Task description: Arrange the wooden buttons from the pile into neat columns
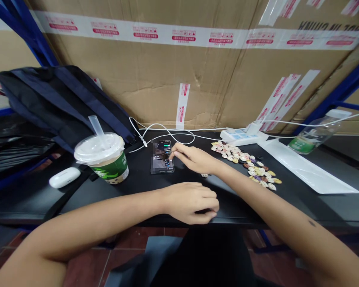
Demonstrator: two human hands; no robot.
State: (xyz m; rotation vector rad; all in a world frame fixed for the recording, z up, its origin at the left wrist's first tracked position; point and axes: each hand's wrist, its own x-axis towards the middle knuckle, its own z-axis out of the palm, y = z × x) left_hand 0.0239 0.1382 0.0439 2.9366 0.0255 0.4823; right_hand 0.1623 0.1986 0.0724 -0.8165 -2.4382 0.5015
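Note:
A phone (163, 157) with a lit screen lies on the black tabletop; part of it is blurred out. Over the right edge of its screen is my right hand (194, 158), with fingers pinched together. Something thin and light seems to stick out from the fingertips, too small to name. My left hand (193, 202) rests near the table's front edge, fingers curled in a loose fist, nothing seen in it. Under my right wrist a few small pale pieces (205, 175) show partly. Right of the wrist spreads a pile of small pink, cream, yellow, brown and purple pieces (231, 151).
A lidded drink cup (109, 167) with a straw and a white earbud case (65, 177) stand left, before a dark backpack (68, 99). White cables run to a power strip (242, 135). A white flat packet (308, 167) and a plastic bottle (314, 133) are right. Cardboard (215, 79) stands behind.

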